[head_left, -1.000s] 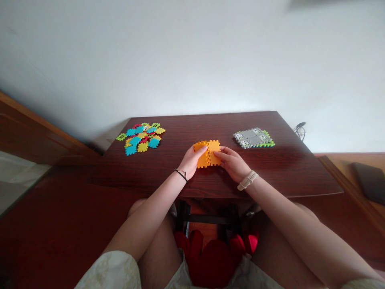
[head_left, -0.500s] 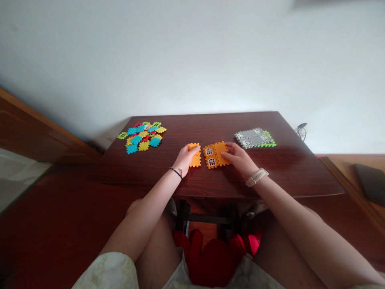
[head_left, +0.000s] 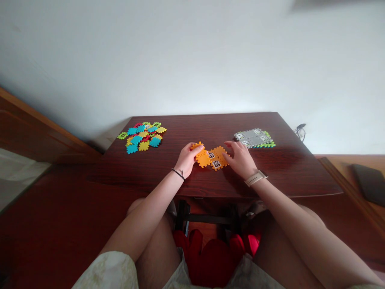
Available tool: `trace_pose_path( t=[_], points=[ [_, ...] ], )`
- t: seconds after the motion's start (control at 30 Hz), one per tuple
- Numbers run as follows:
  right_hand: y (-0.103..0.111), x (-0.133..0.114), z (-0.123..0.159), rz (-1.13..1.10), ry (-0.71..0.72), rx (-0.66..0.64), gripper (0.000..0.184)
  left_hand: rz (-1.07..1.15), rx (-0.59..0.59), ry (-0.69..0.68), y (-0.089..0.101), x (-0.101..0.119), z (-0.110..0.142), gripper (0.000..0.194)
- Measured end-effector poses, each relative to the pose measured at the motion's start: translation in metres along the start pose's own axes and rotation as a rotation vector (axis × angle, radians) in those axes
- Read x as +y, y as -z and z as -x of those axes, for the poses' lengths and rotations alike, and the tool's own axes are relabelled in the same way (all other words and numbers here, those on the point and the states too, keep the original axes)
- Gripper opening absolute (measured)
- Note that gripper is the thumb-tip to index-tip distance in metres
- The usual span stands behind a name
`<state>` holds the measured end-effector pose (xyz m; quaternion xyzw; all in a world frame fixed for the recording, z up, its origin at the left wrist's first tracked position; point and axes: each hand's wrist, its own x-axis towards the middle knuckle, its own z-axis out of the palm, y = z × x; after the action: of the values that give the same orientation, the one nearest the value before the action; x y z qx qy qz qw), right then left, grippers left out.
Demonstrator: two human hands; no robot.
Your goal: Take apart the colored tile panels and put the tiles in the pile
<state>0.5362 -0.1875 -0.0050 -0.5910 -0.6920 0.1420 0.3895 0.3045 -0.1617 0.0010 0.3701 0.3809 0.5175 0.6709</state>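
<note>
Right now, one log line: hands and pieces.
left hand: gripping orange windowed panels | right hand: at their right edge | multicoloured tile pile: left | grey panels: right

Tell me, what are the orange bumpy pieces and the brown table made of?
The orange interlocking pieces look like molded plastic: bright even colour and crisp toothed edges. The dark red-brown table looks like glossy wood or laminate: it shows fine grain lines and a soft shine, but the look cannot settle which.

The left hand [head_left: 187, 159] is covering one end of the orange panels [head_left: 212, 157]. At three o'clock a dark slab [head_left: 369, 184] is running off the picture's edge — too cut off to name.
</note>
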Motion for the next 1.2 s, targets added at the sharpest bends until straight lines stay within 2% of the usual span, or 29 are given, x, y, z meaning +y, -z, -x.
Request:
trace_pose_path(
  t=[0.07, 0.2, 0.3, 0.43, 0.6, 0.67, 0.73, 0.87, 0.97, 1.07, 1.2],
  points=[
    [-0.001, -0.014, 0.001, -0.129, 0.006, -0.032, 0.032, 0.032, -0.029, 0.004, -0.002, -0.001, 0.001, 0.048],
    [-0.007, -0.039, 0.008, -0.439, -0.042, -0.239, 0.038, 0.076, -0.075, -0.021, -0.007, -0.002, 0.004, 0.047],
    [-0.013, -0.048, 0.011, -0.509, -0.061, -0.261, 0.039, 0.075, -0.059, -0.044, -0.009, -0.001, 0.005, 0.046],
    [-0.015, -0.05, 0.011, -0.586, -0.103, -0.274, 0.042, 0.081, 0.029, -0.047, 0.001, 0.01, -0.003, 0.043],
    [-0.009, -0.053, 0.012, -0.678, -0.157, -0.243, 0.037, 0.107, 0.218, -0.088, 0.031, 0.034, -0.018, 0.036],
    [-0.007, -0.053, 0.013, -0.725, -0.176, -0.214, 0.037, 0.043, 0.19, -0.052, 0.036, 0.035, -0.017, 0.035],
    [-0.005, -0.052, 0.012, -0.768, -0.199, -0.19, 0.041, -0.021, 0.101, 0.016, 0.032, 0.029, -0.01, 0.034],
    [-0.007, -0.045, 0.009, -0.751, -0.206, -0.133, 0.045, -0.038, -0.1, 0.119, 0.01, 0.01, 0.01, 0.033],
    [-0.01, -0.04, 0.008, -0.669, -0.188, -0.095, 0.043, -0.016, -0.192, 0.133, -0.003, 0.004, 0.02, 0.039],
    [-0.014, -0.04, 0.007, -0.616, -0.162, -0.105, 0.041, -0.064, -0.221, 0.096, -0.006, 0.002, 0.021, 0.041],
    [-0.014, -0.044, 0.008, -0.641, -0.166, -0.159, 0.041, -0.104, -0.136, 0.035, 0.003, 0.005, 0.008, 0.038]
  ],
)
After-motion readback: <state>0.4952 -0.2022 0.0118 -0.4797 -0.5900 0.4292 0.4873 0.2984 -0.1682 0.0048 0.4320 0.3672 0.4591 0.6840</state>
